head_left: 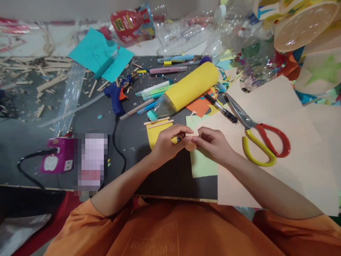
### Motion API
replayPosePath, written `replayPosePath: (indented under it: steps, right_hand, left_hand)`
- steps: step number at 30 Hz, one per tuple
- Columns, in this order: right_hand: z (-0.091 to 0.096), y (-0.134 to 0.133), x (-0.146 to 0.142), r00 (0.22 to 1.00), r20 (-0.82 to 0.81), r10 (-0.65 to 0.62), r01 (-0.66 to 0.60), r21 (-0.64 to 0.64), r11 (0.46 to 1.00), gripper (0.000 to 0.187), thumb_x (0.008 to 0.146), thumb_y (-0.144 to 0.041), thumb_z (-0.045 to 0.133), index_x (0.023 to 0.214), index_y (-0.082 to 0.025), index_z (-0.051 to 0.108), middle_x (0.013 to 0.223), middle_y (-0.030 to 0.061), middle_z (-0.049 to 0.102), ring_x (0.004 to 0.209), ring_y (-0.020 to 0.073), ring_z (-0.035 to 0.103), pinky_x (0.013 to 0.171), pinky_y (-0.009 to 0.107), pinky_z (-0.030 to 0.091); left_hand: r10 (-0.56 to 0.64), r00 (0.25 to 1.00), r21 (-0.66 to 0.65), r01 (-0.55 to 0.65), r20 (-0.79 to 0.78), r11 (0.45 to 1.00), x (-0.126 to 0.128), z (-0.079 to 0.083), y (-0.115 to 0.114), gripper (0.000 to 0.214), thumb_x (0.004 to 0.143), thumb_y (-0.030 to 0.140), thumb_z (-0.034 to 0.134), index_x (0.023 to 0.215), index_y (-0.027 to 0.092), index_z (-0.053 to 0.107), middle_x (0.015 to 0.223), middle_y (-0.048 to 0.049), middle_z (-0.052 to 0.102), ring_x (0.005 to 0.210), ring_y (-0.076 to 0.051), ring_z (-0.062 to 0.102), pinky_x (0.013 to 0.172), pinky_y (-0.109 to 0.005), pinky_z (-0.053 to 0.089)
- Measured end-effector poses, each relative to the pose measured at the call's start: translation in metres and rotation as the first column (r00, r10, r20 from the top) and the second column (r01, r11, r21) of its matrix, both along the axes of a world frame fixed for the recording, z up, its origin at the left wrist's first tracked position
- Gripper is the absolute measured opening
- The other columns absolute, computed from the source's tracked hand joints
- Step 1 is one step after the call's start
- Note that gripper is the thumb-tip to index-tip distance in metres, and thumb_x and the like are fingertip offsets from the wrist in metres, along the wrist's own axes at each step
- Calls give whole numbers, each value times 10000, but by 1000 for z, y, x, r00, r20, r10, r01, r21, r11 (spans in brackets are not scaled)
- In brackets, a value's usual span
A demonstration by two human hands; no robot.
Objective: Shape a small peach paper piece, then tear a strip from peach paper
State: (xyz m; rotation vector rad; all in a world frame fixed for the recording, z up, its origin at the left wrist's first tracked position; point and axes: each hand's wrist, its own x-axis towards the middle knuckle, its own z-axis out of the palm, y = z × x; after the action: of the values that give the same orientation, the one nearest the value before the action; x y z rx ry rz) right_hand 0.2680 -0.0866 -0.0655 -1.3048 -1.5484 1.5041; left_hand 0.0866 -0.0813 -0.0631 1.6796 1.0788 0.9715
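My left hand and my right hand meet in front of me, thumbs and fingertips pinching a small piece of peach paper. Its upper edge looks rolled or folded, and the fingers hide part of it. Under the hands lie a yellow paper and a pale green sheet. Two thin peach paper rolls rest on the yellow paper's top edge. Just beyond lies a plastic bottle wrapped in yellow paper, on its side, its turquoise cap toward the left.
Scissors lie partly open on large peach sheets at right. Left are a blue glue gun with its cord, a purple power adapter and a blurred-out phone. Markers, wood scraps and clear bottles lie farther back.
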Motion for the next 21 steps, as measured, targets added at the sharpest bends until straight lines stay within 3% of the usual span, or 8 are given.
replayPosePath:
  steps: [3,7,10,16,19,21]
  right_hand:
    - [-1,-1,1,999,-35,0,1,6,1000,430,808,-599,647,693,-200,532,578,-41,475,556,104,418,530,248,343]
    - [-6,-3,1,972,-232,-46,57,41,998,271,903,-504,573,964,-240,562,787,-9,599,677,123,562,630,263,457]
    - [-8,-3,1,979,-203,-10,32,107,994,262,886,-431,614,1074,-259,556,898,21,624,764,143,609,668,282,491]
    - [-4,-1,0,989,-149,20,1,141,990,189,845,-336,637,1001,-247,579,813,11,615,723,149,606,629,280,485]
    - [-4,-2,-1,987,-162,-21,39,110,993,189,829,-366,659,950,-240,586,863,29,636,761,154,616,638,282,481]
    - [-5,-2,-1,985,-167,-53,70,97,993,211,826,-408,673,921,-235,598,854,31,645,743,150,611,623,279,469]
  left_hand:
    - [28,999,-42,-26,32,999,0,0,0,262,871,439,635,845,183,679,823,-45,718,720,-132,643,659,-231,518]
    - [82,993,-114,-72,85,991,0,0,1,245,851,425,656,834,181,675,791,-25,700,697,-125,628,639,-225,508]
    - [94,991,-159,-78,99,984,0,1,1,284,829,468,670,823,184,671,754,-13,676,669,-122,608,623,-229,501]
    - [41,990,-217,-12,133,976,0,4,1,405,809,597,649,810,192,653,796,-34,695,721,-149,635,661,-256,516]
    - [16,985,-221,22,169,975,-2,3,-1,480,914,608,456,833,188,675,838,-61,704,762,-169,643,704,-286,519]
    - [0,985,-233,41,172,972,-3,2,-1,474,955,530,379,852,184,685,865,-67,708,781,-175,645,716,-293,514]
